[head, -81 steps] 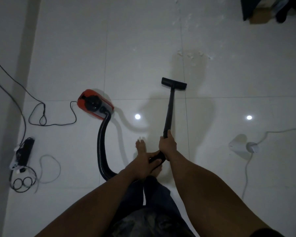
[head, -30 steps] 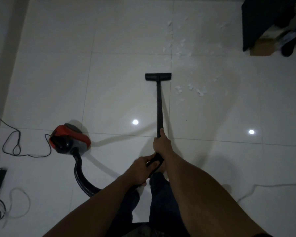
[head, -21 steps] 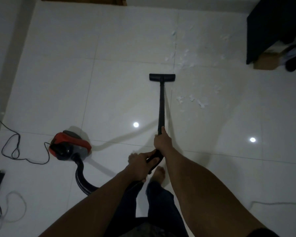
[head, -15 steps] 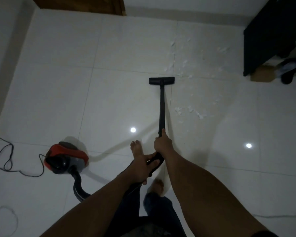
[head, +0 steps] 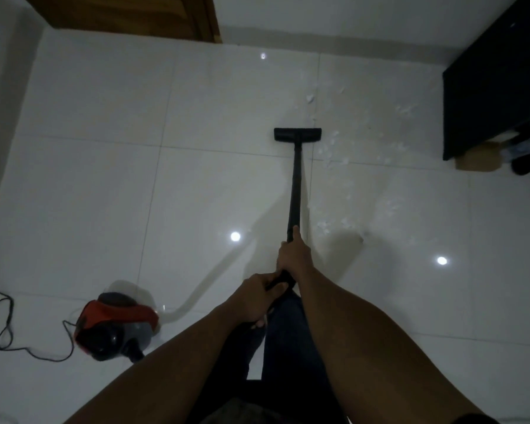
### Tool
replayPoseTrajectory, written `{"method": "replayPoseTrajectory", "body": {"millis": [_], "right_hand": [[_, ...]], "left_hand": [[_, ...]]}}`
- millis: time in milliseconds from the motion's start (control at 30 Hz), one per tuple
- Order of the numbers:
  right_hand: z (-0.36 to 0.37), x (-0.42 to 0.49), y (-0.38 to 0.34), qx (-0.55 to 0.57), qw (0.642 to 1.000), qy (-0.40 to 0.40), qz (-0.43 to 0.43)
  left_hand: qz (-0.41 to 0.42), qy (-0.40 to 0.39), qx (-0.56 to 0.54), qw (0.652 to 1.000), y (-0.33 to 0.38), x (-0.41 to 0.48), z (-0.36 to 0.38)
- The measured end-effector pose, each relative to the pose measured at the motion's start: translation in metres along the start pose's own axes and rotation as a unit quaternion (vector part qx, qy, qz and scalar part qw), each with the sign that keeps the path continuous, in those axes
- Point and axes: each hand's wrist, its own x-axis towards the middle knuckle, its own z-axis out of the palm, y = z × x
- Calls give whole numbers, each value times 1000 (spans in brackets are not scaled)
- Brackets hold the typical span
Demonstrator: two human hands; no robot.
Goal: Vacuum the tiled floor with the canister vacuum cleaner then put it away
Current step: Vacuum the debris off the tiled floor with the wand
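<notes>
Floor head (head: 297,134) sat flat on the tiled floor (head: 104,194) well ahead of me, its bar lying crosswise and the black wand (head: 295,191) running from it straight back toward my body, close beside a grout line. I had the right hand (head: 291,255) wrapped round the wand's near end and the left hand (head: 254,296) just behind it, curled round the handle. The right was nearer the head, so I judged it the steering hand. White scraps (head: 337,151) lay scattered just right of the head and beyond it, with more beside the wand nearer me. The coming stroke, as I read it, called for a swing rightward and forward, not a straight push. Room lay open ahead up to the wall and the wooden door (head: 129,16). To the right, the dark cabinet (head: 496,87) and a cardboard box (head: 478,156) at its foot closed the far corner. The red canister (head: 117,325) stood behind and to my left, well apart from the head. Its power cord (head: 3,328) looped on the tiles beyond it, which I thought might snag on a long pull.
</notes>
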Motion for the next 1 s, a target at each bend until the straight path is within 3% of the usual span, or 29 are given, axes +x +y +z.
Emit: {"method": "replayPoseTrajectory", "body": {"millis": [300,667,1000], "right_hand": [[-41,81,-87,45,999,-16,-6],[-93,189,-201,-24,1000,-9,-4],[-117,262,-292,40,999,-14,-20]], "left_hand": [[-11,37,-12,999,68,82,-64],[-18,74,-13,997,151,188,-142],[13,106,-36,994,200,248,-216]]}}
